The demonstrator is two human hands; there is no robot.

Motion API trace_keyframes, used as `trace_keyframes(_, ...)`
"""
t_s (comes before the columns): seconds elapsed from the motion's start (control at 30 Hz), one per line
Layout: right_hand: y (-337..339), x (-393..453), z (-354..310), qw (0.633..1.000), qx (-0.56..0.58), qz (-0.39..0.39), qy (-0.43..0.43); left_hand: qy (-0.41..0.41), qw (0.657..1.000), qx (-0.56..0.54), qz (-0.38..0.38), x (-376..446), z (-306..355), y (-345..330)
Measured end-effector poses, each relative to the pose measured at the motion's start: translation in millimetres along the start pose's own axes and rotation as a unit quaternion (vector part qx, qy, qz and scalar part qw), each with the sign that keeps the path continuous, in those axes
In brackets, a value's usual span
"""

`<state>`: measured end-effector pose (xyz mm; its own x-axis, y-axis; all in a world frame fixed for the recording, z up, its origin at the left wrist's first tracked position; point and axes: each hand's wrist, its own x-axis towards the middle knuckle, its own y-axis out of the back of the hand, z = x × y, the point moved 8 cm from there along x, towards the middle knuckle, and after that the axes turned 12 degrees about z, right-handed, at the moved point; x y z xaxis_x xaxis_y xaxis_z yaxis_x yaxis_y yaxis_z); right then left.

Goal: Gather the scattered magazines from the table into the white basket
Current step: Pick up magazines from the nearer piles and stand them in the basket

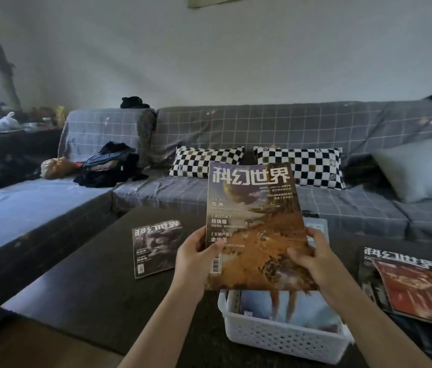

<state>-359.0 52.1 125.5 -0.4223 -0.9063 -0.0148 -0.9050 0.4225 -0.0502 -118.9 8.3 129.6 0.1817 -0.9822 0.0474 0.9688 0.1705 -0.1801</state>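
- Left of centre, a dark-covered magazine (pixel 156 248) lies flat on the dark surface (pixel 82 282), well apart from the hands.
- Centre frame, the left hand (pixel 196 257) grips the orange magazine (pixel 254 229) at its lower left edge, thumb on the cover, fingers curled behind.
- That magazine is held upright, cover facing the camera, directly above the white basket (pixel 283 333).
- The basket sits low in the frame with a pale magazine (pixel 289 306) already inside.
- The right hand (pixel 313 264) clasps the lower right edge, thumb across the cover.
- Far right, two overlapping magazines (pixel 408 282) rest on the surface, the red-covered one on top.
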Motion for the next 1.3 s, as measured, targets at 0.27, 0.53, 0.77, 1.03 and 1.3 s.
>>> trace_keyframes(0.27,63.1,-2.2,20.5,0.983,-0.138,0.107,0.05,-0.003,0.993,0.115,-0.03,-6.1,-50.9,-55.1)
trace_keyframes(0.53,78.5,-4.5,52.7,0.93,-0.323,0.156,0.074,-0.076,0.961,0.267,-0.001,-9.1,-78.8,-61.9)
trace_keyframes(0.77,68.8,-10.9,53.3,0.923,-0.34,0.158,0.086,-0.108,0.949,0.294,0.037,-12.7,-74.5,-56.6)
trace_keyframes(1.03,68.9,-9.3,55.9,0.902,-0.386,0.171,0.094,-0.133,0.937,0.322,0.011,-12.8,-76.4,-57.1)
trace_keyframes(1.3,68.6,-11.2,54.0,0.903,-0.374,0.182,0.105,-0.102,0.958,0.267,-0.012,-18.0,-72.8,-56.8)
